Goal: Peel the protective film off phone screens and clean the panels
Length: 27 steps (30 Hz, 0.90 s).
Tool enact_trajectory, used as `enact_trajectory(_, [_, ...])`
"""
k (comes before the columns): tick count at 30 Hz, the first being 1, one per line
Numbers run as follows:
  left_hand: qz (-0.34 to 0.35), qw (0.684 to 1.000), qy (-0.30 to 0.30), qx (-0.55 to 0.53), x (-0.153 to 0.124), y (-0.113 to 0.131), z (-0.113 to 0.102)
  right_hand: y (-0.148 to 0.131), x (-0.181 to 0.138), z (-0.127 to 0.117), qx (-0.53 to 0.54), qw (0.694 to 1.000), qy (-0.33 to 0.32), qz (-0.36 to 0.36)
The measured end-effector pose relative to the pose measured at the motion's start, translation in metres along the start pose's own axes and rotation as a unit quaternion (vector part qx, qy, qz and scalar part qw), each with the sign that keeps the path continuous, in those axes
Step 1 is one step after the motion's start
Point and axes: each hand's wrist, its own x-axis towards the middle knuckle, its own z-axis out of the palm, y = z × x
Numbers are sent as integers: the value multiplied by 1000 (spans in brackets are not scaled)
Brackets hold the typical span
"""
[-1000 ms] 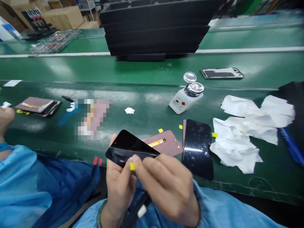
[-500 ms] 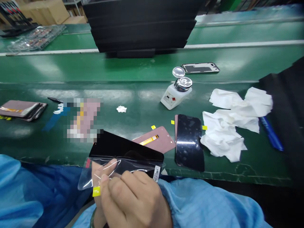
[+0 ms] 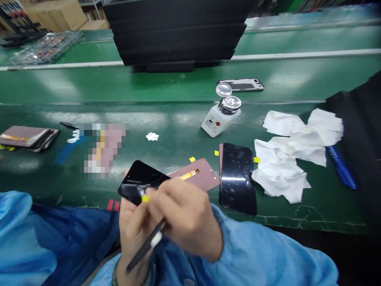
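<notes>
My left hand [image 3: 129, 228] is closed round the lower edge of a glossy black phone screen [image 3: 144, 174], which tilts above the bench edge. My right hand [image 3: 187, 212] crosses in front, its fingers pinched at a blurred yellow pull tab [image 3: 145, 198] over the screen's face. Below the fingers slants a slim dark thing with a white patch [image 3: 145, 246]; its kind and how it is held are unclear. Just beyond the hands lies a pinkish phone panel [image 3: 204, 174] with an orange flex cable. My right hand hides the screen's right end.
A white dispenser bottle [image 3: 220, 119] with its lid up stands mid-bench. Right of it lie a black phone screen [image 3: 238, 178], crumpled white wipes [image 3: 285, 167] and a blue marker [image 3: 342, 169]. Stacked panels [image 3: 28, 137] sit left. A phone frame [image 3: 242, 84] rests behind the bottle.
The clear film with the barcode label no longer spreads over the screen. My right hand has moved up and right; the screen has turned. Red strips at the bench edge show uncovered. The phone frame shifted left.
</notes>
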Motion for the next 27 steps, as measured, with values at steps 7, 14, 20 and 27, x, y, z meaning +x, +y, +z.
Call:
enact_trajectory(7, [11,999,30,9,-1,0,24,43,-1,-19,137,986,-35,83])
enact_trajectory(14, [-34,999,-21,-9,2,-6,14,65,-33,-35,230,966,-116,31])
enact_trajectory(20, [-48,994,-68,-68,3,-7,14,70,-35,-47,201,970,-106,90])
enact_trajectory(27, [-98,976,-133,-142,4,0,14,73,-43,-43,264,939,-95,197])
